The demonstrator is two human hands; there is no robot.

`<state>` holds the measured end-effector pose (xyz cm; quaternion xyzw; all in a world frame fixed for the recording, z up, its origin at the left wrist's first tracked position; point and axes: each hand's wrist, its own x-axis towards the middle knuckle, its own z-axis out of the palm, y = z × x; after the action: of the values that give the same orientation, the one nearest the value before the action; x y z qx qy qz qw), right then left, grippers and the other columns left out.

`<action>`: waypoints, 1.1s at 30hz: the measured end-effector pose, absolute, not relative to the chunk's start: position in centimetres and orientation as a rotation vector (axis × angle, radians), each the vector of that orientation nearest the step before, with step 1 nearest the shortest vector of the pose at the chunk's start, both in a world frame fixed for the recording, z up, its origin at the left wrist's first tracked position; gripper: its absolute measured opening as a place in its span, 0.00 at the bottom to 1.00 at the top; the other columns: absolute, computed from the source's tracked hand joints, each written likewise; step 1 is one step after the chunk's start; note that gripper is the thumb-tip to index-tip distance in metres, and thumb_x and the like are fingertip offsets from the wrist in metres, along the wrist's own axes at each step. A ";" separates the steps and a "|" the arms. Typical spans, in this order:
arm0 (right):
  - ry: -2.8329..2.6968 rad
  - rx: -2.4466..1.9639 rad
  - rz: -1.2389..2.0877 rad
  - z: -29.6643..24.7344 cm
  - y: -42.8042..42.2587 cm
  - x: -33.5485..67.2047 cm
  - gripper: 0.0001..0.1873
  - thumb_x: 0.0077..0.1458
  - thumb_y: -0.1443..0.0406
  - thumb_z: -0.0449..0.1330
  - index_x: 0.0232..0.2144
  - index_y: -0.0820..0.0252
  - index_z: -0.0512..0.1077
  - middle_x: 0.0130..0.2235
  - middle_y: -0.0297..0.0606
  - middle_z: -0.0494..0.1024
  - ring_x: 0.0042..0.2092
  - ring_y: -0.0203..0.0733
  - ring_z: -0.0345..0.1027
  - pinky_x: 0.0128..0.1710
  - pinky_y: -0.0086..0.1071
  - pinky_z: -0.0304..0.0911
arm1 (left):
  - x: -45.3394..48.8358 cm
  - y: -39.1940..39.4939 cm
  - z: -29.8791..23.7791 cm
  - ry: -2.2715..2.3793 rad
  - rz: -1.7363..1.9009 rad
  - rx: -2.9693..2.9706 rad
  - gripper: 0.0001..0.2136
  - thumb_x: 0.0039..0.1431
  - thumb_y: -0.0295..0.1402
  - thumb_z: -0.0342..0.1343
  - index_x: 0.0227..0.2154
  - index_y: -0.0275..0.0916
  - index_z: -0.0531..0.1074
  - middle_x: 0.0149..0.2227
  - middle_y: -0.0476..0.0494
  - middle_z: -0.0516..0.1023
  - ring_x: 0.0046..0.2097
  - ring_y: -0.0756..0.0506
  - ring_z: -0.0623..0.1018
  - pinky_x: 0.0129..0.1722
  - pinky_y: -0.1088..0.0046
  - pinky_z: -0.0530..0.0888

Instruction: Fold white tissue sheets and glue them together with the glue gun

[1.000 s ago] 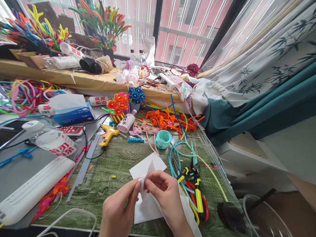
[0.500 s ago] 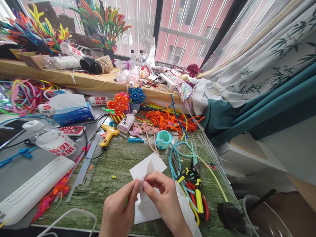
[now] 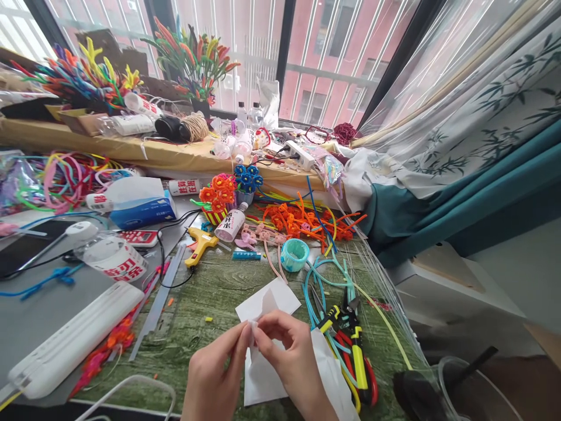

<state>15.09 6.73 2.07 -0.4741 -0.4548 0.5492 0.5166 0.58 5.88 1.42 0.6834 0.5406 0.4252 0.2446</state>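
My left hand [image 3: 217, 374] and my right hand [image 3: 291, 356] meet near the front edge of the green table [image 3: 205, 292]. Both pinch the folded edge of a white sheet of paper [image 3: 267, 301], thumbs and forefingers nearly touching. The rest of the sheet lies flat under my hands and reaches toward the front edge. Just right of my right hand lie yellow-handled pliers [image 3: 350, 339] among teal and yellow pipe cleaners.
A teal tape roll [image 3: 294, 255], a yellow glue gun [image 3: 199, 245], orange pipe-cleaner flowers [image 3: 217, 193] and a tangle of orange pipe cleaners [image 3: 302, 219] lie farther back. A white bar [image 3: 70, 345] and a bottle [image 3: 111, 257] sit at left. A clear cup [image 3: 464, 392] stands at lower right.
The view has tilted slightly, so everything sits a little lower and to the right. My fingers have closed tighter on the paper's fold; the sheet stays in place.
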 end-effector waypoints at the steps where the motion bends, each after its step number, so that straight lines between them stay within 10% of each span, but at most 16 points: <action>1: -1.092 -1.141 1.318 2.0 6.8 15.0 0.12 0.52 0.57 0.67 0.27 0.60 0.77 0.29 0.37 0.80 0.31 0.40 0.73 0.34 0.30 0.68 | 0.5 5.9 1.4 1.467 1.165 1.861 0.14 0.63 0.42 0.55 0.40 0.41 0.82 0.34 0.44 0.85 0.26 0.49 0.81 0.28 0.82 0.75; 23: -0.606 -1.090 1.464 1.3 7.9 15.7 0.28 0.44 0.42 0.68 0.25 0.57 0.65 0.23 0.24 0.60 0.24 0.29 0.50 0.23 0.23 0.53 | -2.6 7.8 2.7 1.842 1.250 1.129 0.24 0.54 0.59 0.52 0.24 0.41 0.68 0.21 0.54 0.65 0.26 0.50 0.65 0.25 0.78 0.64; 33: -0.704 -1.119 1.778 -1.9 7.1 14.6 0.41 0.38 0.47 0.75 0.50 0.55 0.66 0.34 0.32 0.75 0.31 0.35 0.69 0.30 0.25 0.60 | -3.8 8.2 2.9 1.805 1.075 1.027 0.30 0.45 0.65 0.54 0.35 0.40 0.71 0.14 0.61 0.55 0.18 0.52 0.55 0.21 0.76 0.51</action>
<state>14.64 7.14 -1.93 -0.4518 -0.2844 0.7181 0.4464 -3.79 8.21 2.93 0.4041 0.7105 0.4232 0.3910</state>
